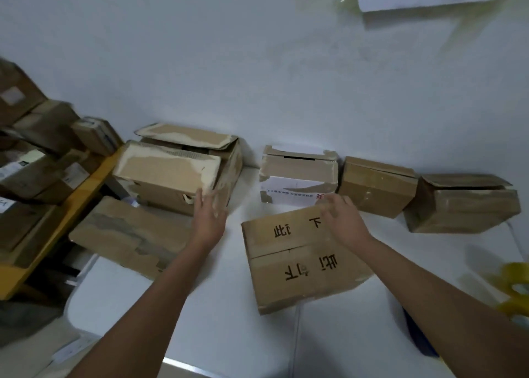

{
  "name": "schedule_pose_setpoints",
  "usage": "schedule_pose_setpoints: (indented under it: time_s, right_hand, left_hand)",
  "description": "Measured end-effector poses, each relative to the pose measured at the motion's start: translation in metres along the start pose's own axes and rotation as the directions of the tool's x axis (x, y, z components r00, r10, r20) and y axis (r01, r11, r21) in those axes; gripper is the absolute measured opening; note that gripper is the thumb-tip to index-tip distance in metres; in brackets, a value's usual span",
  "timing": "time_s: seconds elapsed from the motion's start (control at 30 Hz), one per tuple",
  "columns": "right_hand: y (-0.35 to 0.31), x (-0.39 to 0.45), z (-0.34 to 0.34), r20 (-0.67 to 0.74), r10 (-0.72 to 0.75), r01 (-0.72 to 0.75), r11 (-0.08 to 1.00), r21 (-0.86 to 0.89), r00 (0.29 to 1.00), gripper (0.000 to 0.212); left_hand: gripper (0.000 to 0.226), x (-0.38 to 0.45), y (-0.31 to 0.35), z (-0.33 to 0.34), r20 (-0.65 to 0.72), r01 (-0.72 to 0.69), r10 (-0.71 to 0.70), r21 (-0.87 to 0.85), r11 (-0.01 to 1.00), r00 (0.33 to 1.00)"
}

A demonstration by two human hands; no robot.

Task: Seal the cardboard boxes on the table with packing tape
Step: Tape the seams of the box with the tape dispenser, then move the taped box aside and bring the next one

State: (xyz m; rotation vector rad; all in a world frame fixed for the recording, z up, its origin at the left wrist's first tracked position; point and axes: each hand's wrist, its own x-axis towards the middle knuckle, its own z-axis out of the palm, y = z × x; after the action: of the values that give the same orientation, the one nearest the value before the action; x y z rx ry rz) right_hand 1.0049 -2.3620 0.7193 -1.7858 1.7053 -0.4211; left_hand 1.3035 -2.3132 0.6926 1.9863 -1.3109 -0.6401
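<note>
Under the right hand (342,221) lay a brown cardboard box with black handwritten characters (297,260), its two top flaps folded shut along a bare seam, resting on the white table (223,306). That hand hovered at the box's far edge with its fingers loosely spread and gripping nothing; whether the fingertips touched the cardboard could not be told. To its left, the left hand (209,215) was open too, fingers straight, at the near corner of a large torn brown cardboard box with loose, pale-edged flaps (174,168); contact there looked likely but was blurred. Near the left forearm, a flattened, scuffed brown cardboard piece (128,234) hung over the table's left edge. Beyond the right hand stood a small brown box with a white label and a gaping top (297,174), against the white wall (257,62). To the right of that hand sat a plain brown closed-looking box (375,185) and, farther right, a wider brown box with its flap ajar (461,203). Well to the right of the right forearm, a blurred yellowish roll of packing tape (515,289) lay at the table's edge. Far left of the left hand, a yellow wooden shelf (71,205) carried a heap of brown parcels (34,148).
</note>
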Motion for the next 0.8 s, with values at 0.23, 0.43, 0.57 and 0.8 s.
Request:
schedule_pose_setpoints:
  time_s: [0.23, 0.43, 0.57, 0.8]
  right_hand:
    - [-0.111, 0.062, 0.064, 0.237, 0.076, -0.184, 0.861, 0.474, 0.969, 0.037]
    - [-0.170, 0.092, 0.116, 0.441, 0.102, -0.335, 0.804, 0.491, 0.892, 0.055]
    - [-0.186, 0.103, 0.142, 0.478, 0.099, -0.357, 0.797, 0.488, 0.873, 0.065]
    - [-0.185, 0.103, 0.173, 0.421, 0.070, -0.283, 0.837, 0.469, 0.904, 0.042]
  left_hand:
    - [0.051, 0.083, -0.040, -0.062, -0.146, 0.389, -0.448, -0.311, 0.867, 0.882]
    - [0.056, 0.138, -0.080, -0.109, -0.240, 0.478, -0.512, -0.191, 0.858, 0.825]
    - [0.063, 0.163, -0.106, -0.130, -0.247, 0.564, -0.587, -0.164, 0.809, 0.771]
    - [0.059, 0.186, -0.136, -0.150, -0.201, 0.580, -0.687, -0.403, 0.708, 0.699]
